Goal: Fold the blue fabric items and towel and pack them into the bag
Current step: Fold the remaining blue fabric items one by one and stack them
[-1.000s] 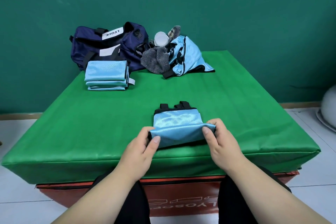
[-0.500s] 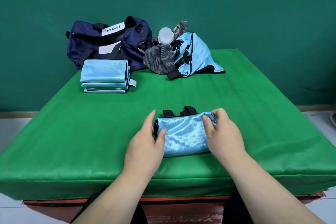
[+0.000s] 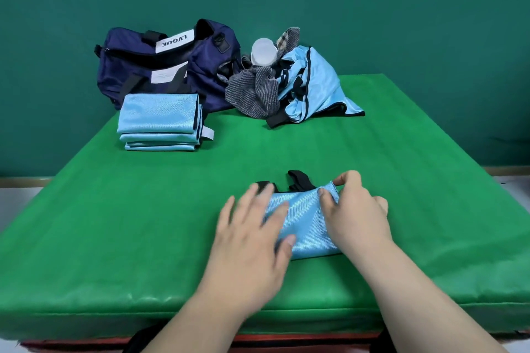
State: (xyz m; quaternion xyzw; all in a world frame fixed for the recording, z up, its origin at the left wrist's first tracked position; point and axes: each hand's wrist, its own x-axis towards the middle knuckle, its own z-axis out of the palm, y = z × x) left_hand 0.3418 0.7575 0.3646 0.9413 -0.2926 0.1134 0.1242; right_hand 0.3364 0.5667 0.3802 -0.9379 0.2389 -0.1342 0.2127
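- Shiny, fine-weave blue fabric [image 3: 304, 223], folded into a squat rectangle with black straps, lies near the front of the padded green worktop [image 3: 114, 238].
- Our left grip [image 3: 252, 226], holding its edge a moment ago, now lies flat on it, fingers spread; our right grip [image 3: 355, 209] pinches its far right corner.
- The navy bag [image 3: 160, 66] sits back left; we cannot see inside.
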